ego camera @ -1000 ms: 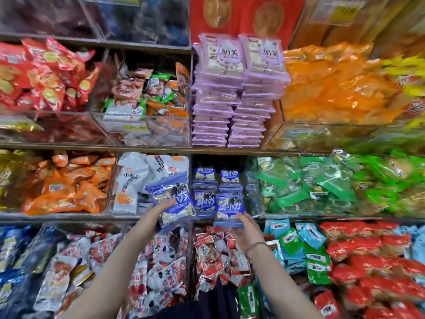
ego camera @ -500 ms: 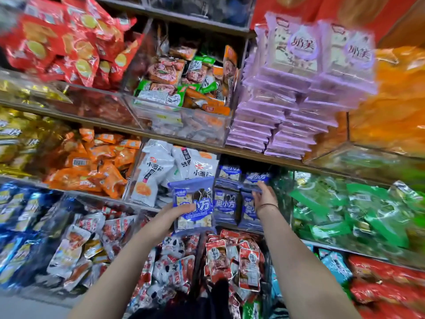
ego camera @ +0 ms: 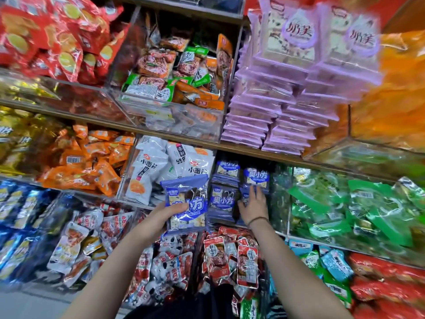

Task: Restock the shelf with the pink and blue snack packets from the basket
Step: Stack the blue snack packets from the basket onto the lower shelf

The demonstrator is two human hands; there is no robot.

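My left hand (ego camera: 161,214) grips a stack of blue snack packets (ego camera: 187,203) by the lower left side, held upright in front of the middle shelf. To the right, blue packets of the same kind (ego camera: 226,180) stand in two rows inside a dark shelf compartment. My right hand (ego camera: 253,206) reaches into that compartment, fingers on the front of the right row of blue packets (ego camera: 256,178); whether it grips one is unclear. Pink packets (ego camera: 287,93) are stacked in two tall piles on the shelf above. No basket shows.
Clear bins hold white packets (ego camera: 161,166) left of the blue compartment and green packets (ego camera: 345,203) to its right. Orange packets (ego camera: 78,162) and red packets (ego camera: 46,38) fill the left bins. More red and white packets (ego camera: 230,256) lie below my arms.
My right hand has gone from holding a blue packet below the compartment to pressing into the right row inside it. The view has shifted left and tilted upward. The left hand still holds its stack.
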